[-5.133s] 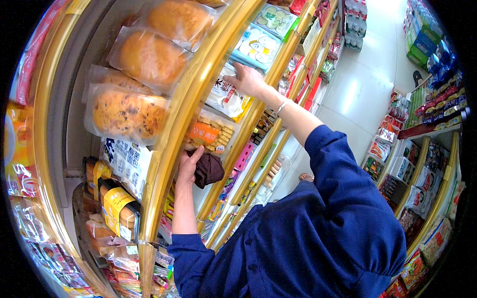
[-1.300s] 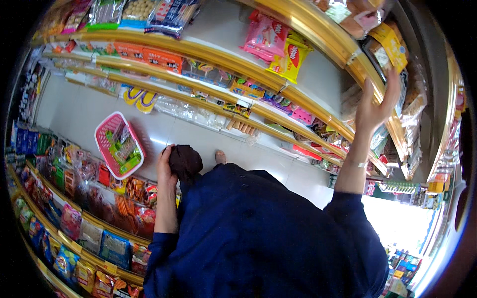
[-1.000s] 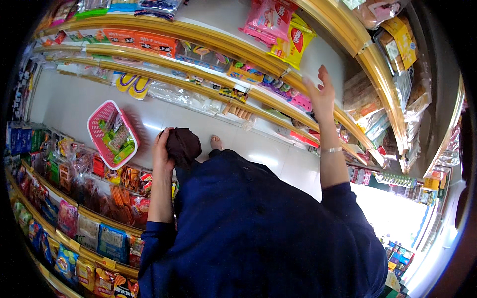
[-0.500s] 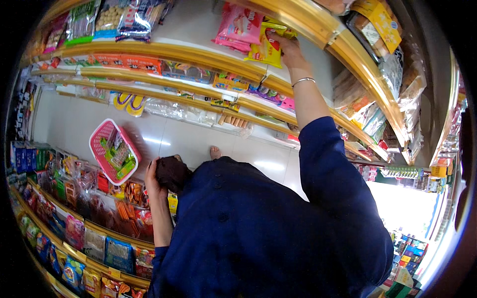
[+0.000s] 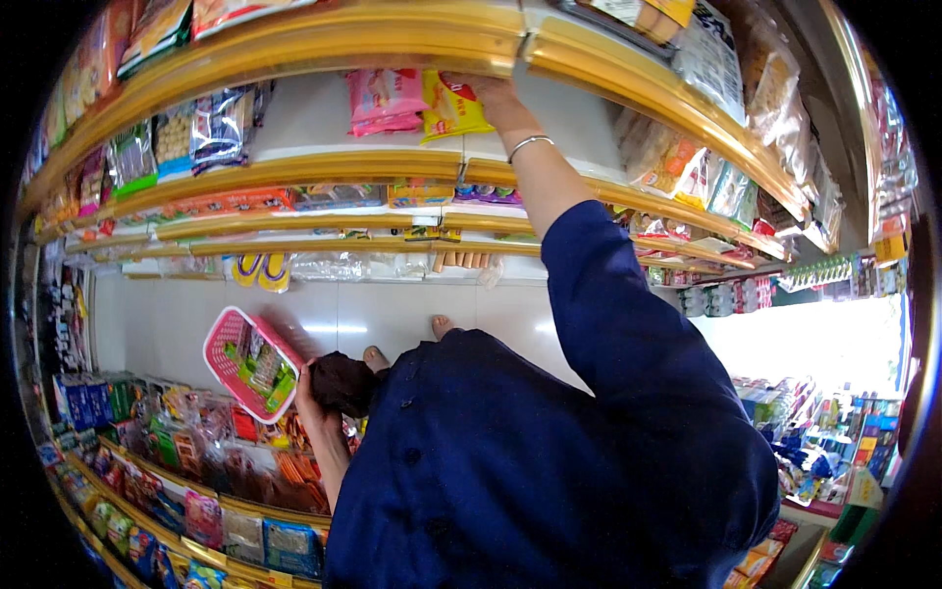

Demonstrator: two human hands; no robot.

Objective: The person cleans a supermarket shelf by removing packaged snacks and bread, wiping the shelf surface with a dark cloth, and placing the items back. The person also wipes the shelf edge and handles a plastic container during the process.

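Observation:
Up on a shelf, my right hand, with a bangle at the wrist, has its fingers closed on the upper right side of a yellow snack packet. The fingertips are partly hidden by the packet and the shelf edge above. Touching that packet on its left lies a small stack of pink snack packets. Low on the left, my left hand is at the near corner of a pink-and-white shopping basket, gripping it; its fingers are partly hidden. Green packets lie inside the tilted basket.
Gold-edged shelves run across ahead, with another gold-edged board above my right hand. A stocked snack rack stands behind the basket at lower left. Yellow-trimmed slippers hang low by the pale floor.
My view has shifted, so the shelves appear lower and the upper board now shows. My right hand stays at the yellow packet, which still lies beside the pink ones. The basket remains by my left hand.

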